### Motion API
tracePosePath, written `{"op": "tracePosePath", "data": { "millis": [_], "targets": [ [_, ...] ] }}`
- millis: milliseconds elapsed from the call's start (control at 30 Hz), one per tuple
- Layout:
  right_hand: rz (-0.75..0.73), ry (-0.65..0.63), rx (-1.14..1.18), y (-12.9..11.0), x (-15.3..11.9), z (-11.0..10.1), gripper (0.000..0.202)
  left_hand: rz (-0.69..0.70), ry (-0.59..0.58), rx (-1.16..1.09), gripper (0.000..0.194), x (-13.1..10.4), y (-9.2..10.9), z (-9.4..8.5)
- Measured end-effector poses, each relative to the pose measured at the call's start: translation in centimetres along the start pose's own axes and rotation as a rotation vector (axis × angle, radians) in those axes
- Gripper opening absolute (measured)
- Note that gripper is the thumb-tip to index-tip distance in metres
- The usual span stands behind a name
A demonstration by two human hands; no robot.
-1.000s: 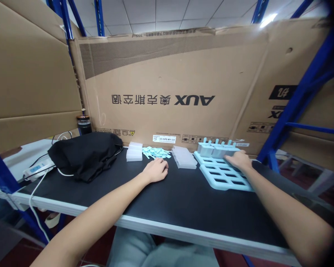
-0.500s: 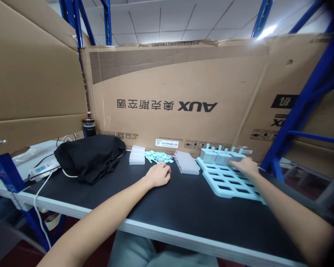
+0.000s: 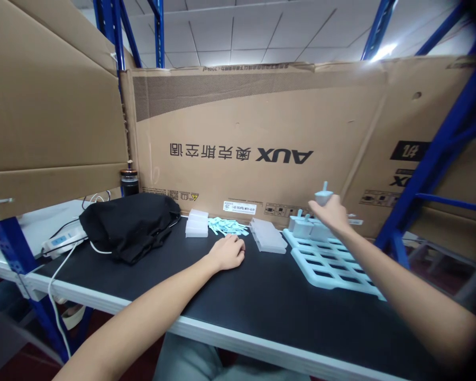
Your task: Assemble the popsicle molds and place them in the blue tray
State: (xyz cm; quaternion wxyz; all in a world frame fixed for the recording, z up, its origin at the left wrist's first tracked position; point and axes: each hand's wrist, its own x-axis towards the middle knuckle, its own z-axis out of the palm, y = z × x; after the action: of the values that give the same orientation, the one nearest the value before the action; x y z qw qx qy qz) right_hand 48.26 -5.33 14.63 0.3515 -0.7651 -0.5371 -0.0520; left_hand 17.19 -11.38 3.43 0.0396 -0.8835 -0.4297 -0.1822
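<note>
Along the near side, the table [image 3: 262, 299] ends in a pale edge strip, with a black stretch behind it: widest room for moving, between the left forearm and the rack. Pale blue rack [image 3: 321, 280] sits right of it, near rim set in from the edge, slots showing toward the front. Left hand [image 3: 227, 253] rests palm down on the table, fingers together and slightly bent; can't tell if anything is under the palm.

Next back: translucent boxes [image 3: 267, 238] just left of the rack, then light blue sticks [image 3: 227, 226] in a loose pile, more boxes [image 3: 197, 225] left of that. Black cloth [image 3: 130, 225] bounds the left.

At the rack's far row, several seated moulds [image 3: 301, 228] stand upright. Above that row, right hand [image 3: 333, 211] has one mould [image 3: 323, 197] pinched between thumb and fingers, stick up; its lower part is hidden by the hand.

Handling, my read: light, fairly stiff plastic, smooth walls, could slip. Take the body by opposite sides; the thin stick is the weak spot.

Limits: cardboard [image 3: 230, 121] walls off the back close behind the moulds, blue post [image 3: 440, 137] crowds the right. Overhead looks open.
</note>
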Motion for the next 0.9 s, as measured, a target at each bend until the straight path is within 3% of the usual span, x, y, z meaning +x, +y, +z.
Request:
{"op": "tracePosePath", "data": {
  "millis": [133,300,433,600,700,800,900],
  "targets": [
    [-0.190,-0.229,-0.048,-6.1,-1.6,2.7,0.051,-0.004,-0.016,0.008,0.022,-0.1,0.1,-0.2],
    [-0.516,-0.496,-0.337,-11.0,-4.4,7.7,0.064,-0.008,0.004,0.012,0.022,0.0,0.1,-0.1],
    [-0.607,-0.552,-0.440,-13.2,-5.7,9.3,0.075,-0.008,0.002,0.012,0.022,0.1,0.1,-0.3],
    [-0.629,-0.597,-0.479,-14.6,-5.8,9.0,0.074,-0.004,0.007,0.014,0.022,-0.2,0.1,0.2],
    [-0.644,-0.563,-0.479,-14.9,-5.8,8.9,0.073,0.002,0.018,0.008,0.023,0.1,-0.3,0.5],
    [-0.671,-0.521,-0.474,-15.1,-5.8,9.2,0.075,0.051,0.019,-0.030,0.023,0.4,0.1,-1.9],
    [-0.716,-0.510,-0.461,-15.2,-5.6,9.7,0.074,0.271,0.017,-0.173,0.027,-1.6,3.6,-6.9]
  ]
}}
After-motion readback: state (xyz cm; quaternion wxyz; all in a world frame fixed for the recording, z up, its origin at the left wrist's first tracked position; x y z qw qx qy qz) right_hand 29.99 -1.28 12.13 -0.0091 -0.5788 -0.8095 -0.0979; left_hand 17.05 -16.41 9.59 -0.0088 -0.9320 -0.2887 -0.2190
